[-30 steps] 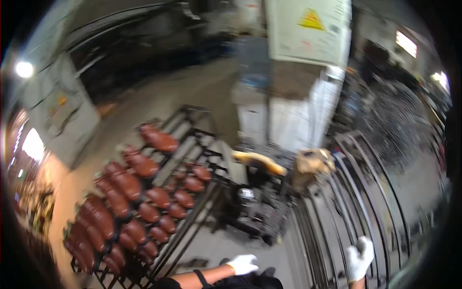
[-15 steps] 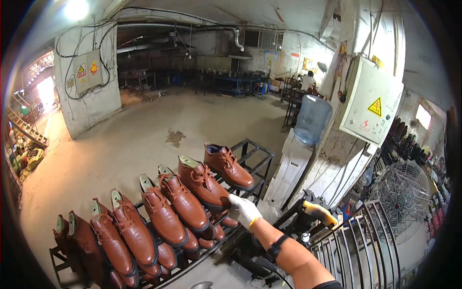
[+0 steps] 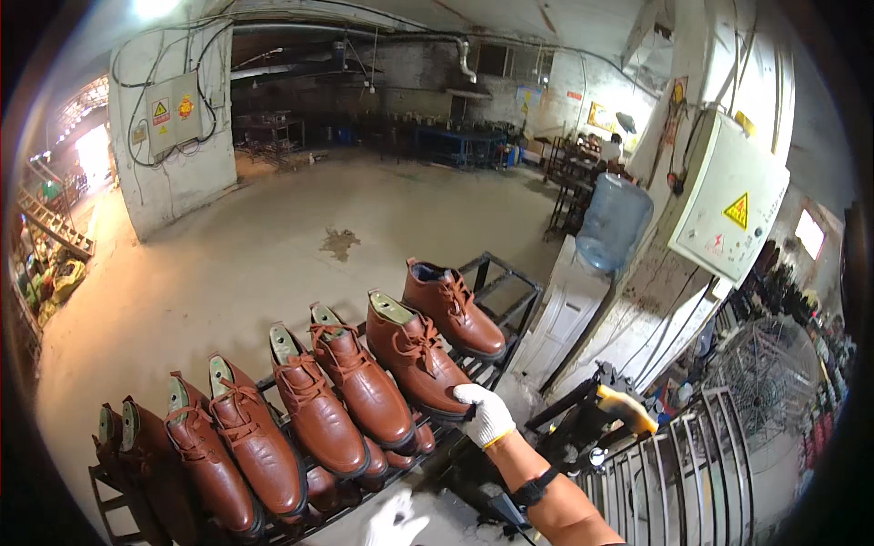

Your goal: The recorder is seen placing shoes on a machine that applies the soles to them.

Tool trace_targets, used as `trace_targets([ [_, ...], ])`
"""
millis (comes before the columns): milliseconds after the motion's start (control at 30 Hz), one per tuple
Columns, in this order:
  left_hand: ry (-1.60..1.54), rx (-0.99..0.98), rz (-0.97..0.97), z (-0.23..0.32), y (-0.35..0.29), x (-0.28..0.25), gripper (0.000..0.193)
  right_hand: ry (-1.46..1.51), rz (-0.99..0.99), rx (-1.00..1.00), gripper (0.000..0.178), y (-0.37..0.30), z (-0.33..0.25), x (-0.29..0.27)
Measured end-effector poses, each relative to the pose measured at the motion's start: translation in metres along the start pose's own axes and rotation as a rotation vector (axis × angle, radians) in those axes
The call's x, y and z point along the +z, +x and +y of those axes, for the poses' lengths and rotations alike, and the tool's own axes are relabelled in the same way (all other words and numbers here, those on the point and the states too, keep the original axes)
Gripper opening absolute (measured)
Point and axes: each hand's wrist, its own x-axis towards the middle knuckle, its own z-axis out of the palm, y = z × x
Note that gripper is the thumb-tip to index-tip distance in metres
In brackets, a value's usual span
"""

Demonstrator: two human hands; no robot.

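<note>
My right hand (image 3: 485, 416), in a white knit glove, grips the toe of a brown leather lace-up ankle boot (image 3: 419, 358), its fingers wrapped over the tip. That boot rests on the top of a black metal rack (image 3: 492, 278), with a pale green shoe last showing in its opening. To its right stands another brown boot (image 3: 455, 314) with a dark opening. My left hand (image 3: 396, 523), also white-gloved, is at the lower edge, partly cut off; its fingers look apart and hold nothing visible. Several similar boots (image 3: 319, 405) line the rack to the left.
More boots sit on the rack's lower level (image 3: 323, 487). Right of the rack are dark machinery (image 3: 564, 428), a curved metal-bar frame (image 3: 683, 464) and a caged fan (image 3: 760, 382). A water bottle (image 3: 614, 223) and electrical box (image 3: 730, 200) stand behind. A person (image 3: 611, 148) is far back.
My left hand has come into view at the lower edge. My right hand has closed further over the boot's toe. The whole view has shifted slightly, moving the rack and boots.
</note>
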Motion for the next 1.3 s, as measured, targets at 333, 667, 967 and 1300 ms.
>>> trace_targets([
  [333,-1.507,-0.696,0.041,0.105,0.109,0.079,0.051,-0.742,0.074,-0.399,0.113,-0.268,-0.034,-0.04],
  [667,-0.944,-0.759,-0.844,0.1,0.009,0.262,0.041,-0.548,0.989,-0.418,0.094,-0.353,-0.097,-0.099],
  [967,-0.738,-0.774,-0.766,0.043,0.018,0.246,0.045,-0.936,1.009,-0.44,0.086,-0.316,-0.15,-0.119],
  [1300,-0.796,-0.25,-0.516,0.157,0.118,0.26,0.034,-1.846,1.066,-0.02,0.113,-0.257,-0.169,-0.055],
])
